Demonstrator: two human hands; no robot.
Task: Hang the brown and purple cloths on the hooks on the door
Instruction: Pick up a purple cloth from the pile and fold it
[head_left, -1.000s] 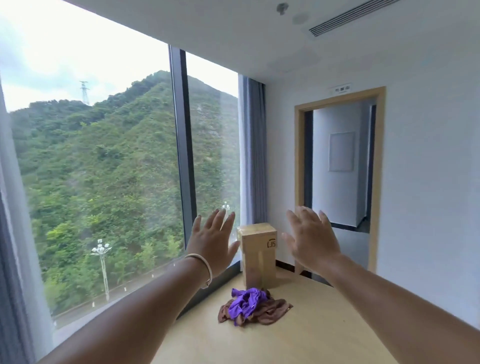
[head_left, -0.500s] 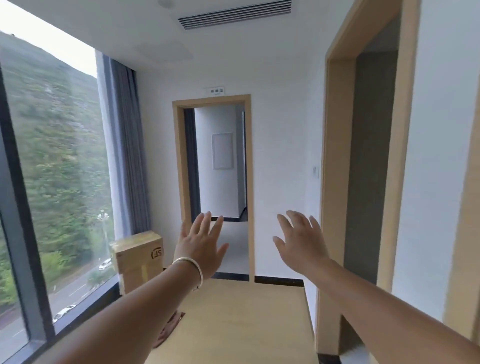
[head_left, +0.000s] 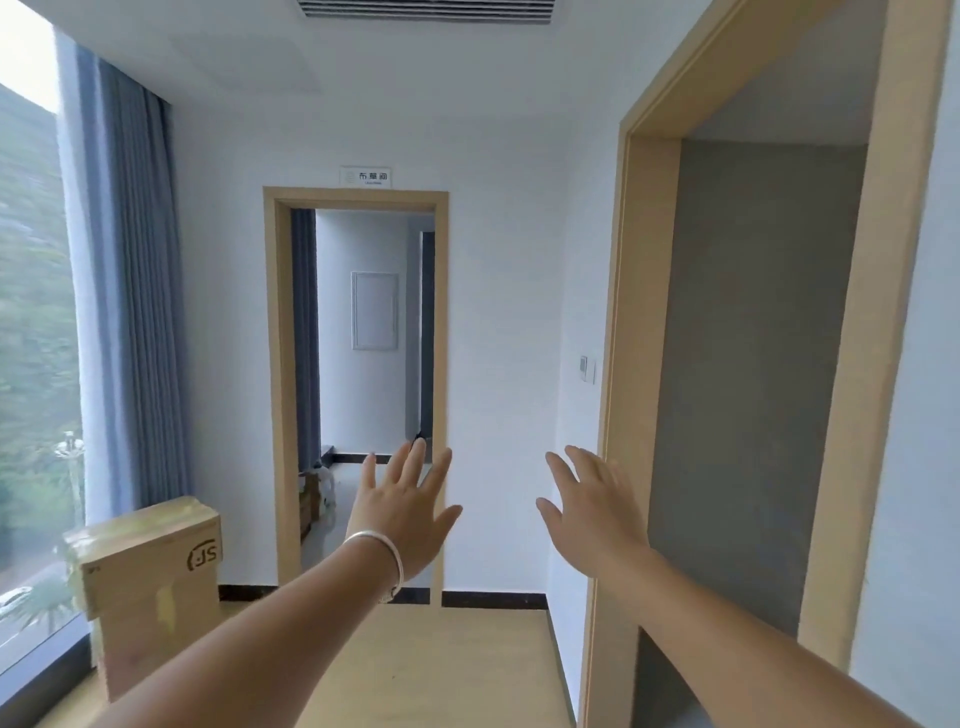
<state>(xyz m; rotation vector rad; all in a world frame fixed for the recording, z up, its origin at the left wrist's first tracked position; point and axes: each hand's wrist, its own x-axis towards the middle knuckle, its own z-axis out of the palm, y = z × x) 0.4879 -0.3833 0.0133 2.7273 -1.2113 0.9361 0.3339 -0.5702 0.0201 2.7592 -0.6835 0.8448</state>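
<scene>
Since the earlier frame, both cloths have been lost from view; left hand (head_left: 402, 512) and right hand (head_left: 592, 512) are raised mid-frame, each grip spread, nothing held.

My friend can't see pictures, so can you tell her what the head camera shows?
Two bare arms reach forward, left hand and right hand open and holding nothing, a silver bracelet on the left wrist. Ahead is a white wall with an open wood-framed doorway. A cardboard box stands at the left by a curtained window.
</scene>
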